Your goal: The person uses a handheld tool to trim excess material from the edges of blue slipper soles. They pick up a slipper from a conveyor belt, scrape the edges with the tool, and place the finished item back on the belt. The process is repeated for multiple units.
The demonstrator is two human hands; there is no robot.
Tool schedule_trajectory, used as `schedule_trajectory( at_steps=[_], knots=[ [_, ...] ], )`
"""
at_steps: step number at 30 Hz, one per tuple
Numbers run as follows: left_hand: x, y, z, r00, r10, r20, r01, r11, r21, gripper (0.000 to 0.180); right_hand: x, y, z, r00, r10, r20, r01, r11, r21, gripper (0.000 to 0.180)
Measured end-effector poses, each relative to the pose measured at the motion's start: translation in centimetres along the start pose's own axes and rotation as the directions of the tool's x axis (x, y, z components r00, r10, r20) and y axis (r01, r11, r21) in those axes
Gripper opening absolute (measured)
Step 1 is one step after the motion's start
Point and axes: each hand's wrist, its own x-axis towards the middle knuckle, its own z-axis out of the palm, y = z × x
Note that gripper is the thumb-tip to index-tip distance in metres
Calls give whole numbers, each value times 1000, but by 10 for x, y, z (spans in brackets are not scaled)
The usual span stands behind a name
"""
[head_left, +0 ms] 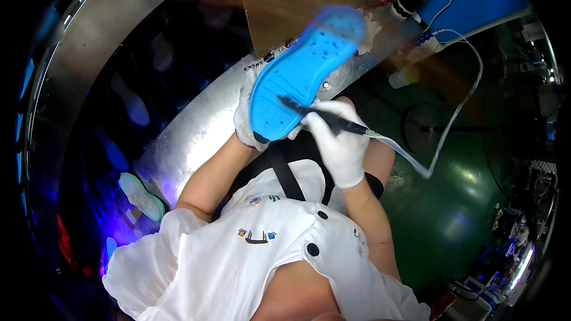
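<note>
Two gloved hands (340, 150); one blue sole (297, 65); one black pen-like tool (334, 120); one pale green sole (141, 196); perhaps three dim soles (131, 101).

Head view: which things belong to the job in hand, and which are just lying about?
In use:
Blue sole, held in the gloved left hand
Black tool, held in the gloved right hand, its tip over the sole
Cord, running from the tool

Apparently lying about:
Mint sole, lower left
Brown board, beyond the hands
</note>
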Motion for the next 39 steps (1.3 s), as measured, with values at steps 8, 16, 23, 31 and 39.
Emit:
schedule_trajectory(
  at_steps=[8,16,23,31,39],
  knots=[
    [26,61,-5,998,-41,38,-4,631,776,58,11,-20,-21,808,-335,485,423,902,-81,21],
    [60,65,1,974,-215,-66,195,661,724,43,20,-38,-29,792,-425,438,555,801,-226,28],
    [48,76,50,985,-164,-51,133,538,833,45,23,-51,-48,751,-448,485,635,691,-346,25],
    [50,91,60,967,-135,-215,254,463,849,43,32,-47,-55,749,-500,435,658,642,-394,28],
    [36,101,81,902,-153,-404,415,569,710,48,32,-44,-68,747,-497,442,662,619,-422,33]
  ],
)
